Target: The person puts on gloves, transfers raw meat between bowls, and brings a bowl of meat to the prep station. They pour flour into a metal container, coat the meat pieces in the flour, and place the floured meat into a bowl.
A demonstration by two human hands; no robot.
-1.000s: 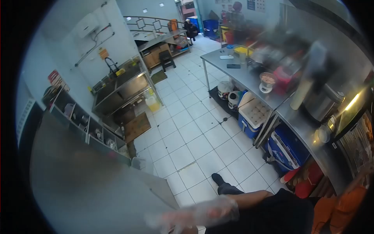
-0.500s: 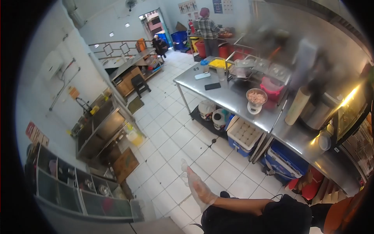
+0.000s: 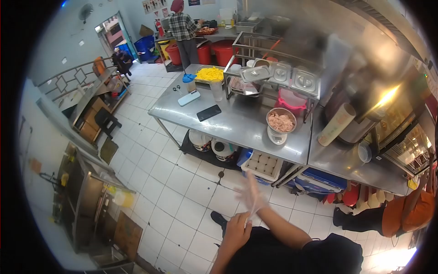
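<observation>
My right hand is in a clear plastic glove, held out above the tiled floor with its fingers apart and slightly blurred. Bare-skinned, my left hand pinches the glove's cuff at the right wrist. Beyond both hands stands a steel table. On it, a metal bowl of pale pink meat rests on a white scale. A black phone, a light blue phone and a tray of yellow food lie farther left.
A person in a checked shirt stands at the far counter. Another person in orange is at the right edge. An open cooler sits under the table's front edge. Sinks and shelving line the left side.
The view has swung right, bringing the steel table nearer the centre. My left hand has come into clear view and taken hold of the glove's cuff on my right hand.
</observation>
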